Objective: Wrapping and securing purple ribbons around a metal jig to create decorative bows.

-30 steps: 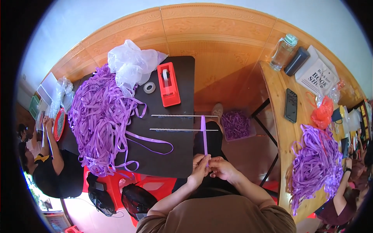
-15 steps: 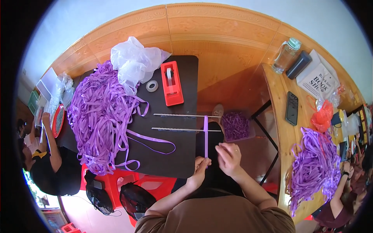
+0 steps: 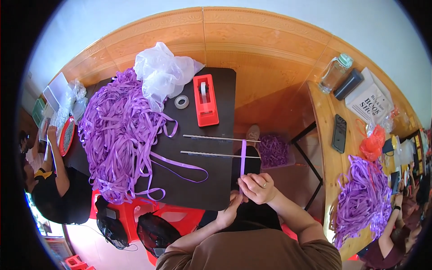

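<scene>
Two thin metal rods (image 3: 215,154) lie parallel on the dark table (image 3: 193,189), their ends jutting past its right edge. A purple ribbon (image 3: 243,157) loops over these jutting ends and hangs straight toward me. My right hand (image 3: 258,189) has its fingers closed on the ribbon below the rods. Just beneath it, my left hand (image 3: 229,212) pinches the lower part of the ribbon, mostly hidden between the fingers. The hands are close together, almost touching.
A big heap of purple ribbon (image 3: 119,139) covers the table's left, beside a plastic bag (image 3: 162,74), tape roll (image 3: 182,102) and red tape dispenser (image 3: 206,101). A bin of purple ribbon (image 3: 274,150) stands below. The wooden table (image 3: 321,135) at right holds a phone (image 3: 339,133) and more ribbon.
My right hand has moved left and down onto the ribbon, its fingers closing there. My left hand has shifted slightly lower. The whole view has moved a little.
</scene>
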`<state>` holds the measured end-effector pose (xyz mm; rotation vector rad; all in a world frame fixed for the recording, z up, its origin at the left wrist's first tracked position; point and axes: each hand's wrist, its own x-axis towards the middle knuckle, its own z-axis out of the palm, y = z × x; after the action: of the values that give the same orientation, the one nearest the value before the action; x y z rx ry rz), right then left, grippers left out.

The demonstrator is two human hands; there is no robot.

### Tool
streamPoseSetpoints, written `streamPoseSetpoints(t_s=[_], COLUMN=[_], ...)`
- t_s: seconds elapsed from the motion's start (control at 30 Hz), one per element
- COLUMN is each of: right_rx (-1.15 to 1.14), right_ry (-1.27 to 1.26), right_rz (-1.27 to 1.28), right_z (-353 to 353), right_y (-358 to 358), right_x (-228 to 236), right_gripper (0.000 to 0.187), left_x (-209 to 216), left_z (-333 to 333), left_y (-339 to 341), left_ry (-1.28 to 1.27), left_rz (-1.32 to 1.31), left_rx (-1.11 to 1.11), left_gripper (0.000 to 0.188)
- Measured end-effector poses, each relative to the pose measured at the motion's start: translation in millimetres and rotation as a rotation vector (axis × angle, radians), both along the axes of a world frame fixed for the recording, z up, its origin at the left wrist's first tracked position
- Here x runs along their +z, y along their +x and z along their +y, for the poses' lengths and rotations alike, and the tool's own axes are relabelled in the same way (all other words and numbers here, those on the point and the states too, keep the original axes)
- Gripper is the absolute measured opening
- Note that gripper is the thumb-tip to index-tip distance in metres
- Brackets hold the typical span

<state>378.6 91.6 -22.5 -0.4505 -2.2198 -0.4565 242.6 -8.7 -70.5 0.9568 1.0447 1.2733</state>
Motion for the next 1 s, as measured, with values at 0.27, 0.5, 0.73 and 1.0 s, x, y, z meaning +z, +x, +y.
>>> streamPoseSetpoints(t_s=[0.27, 0.5, 0.73, 1.0], right_rx=[0.078, 0.156, 0.299, 0.265], right_ry=[-0.218, -0.713, -1.412, -2.051], right_rz=[0.196, 0.408, 0.486, 0.686], right_z=[13.3, 94.2, 143.5, 150.4], right_y=[-7.8, -11.0, -12.8, -13.6], right_x=[45.5, 57.9, 21.7, -1.3], right_gripper=[0.032, 0.007, 0.011, 0.010], left_x=[-29.4, -3.2, 5.8, 0.4], left_z=[-3.6, 69.3, 125.3, 143.8], left_y=[6.9, 33.4, 45.1, 51.3], left_ry=[-0.213, -0.094, -0.045, 0.150], left_rz=[-0.145, -0.192, -0.236, -0.284], left_rx=[-0.135, 0.153, 0.407, 0.541], left_gripper=[0.042, 0.039, 0.029, 0.027])
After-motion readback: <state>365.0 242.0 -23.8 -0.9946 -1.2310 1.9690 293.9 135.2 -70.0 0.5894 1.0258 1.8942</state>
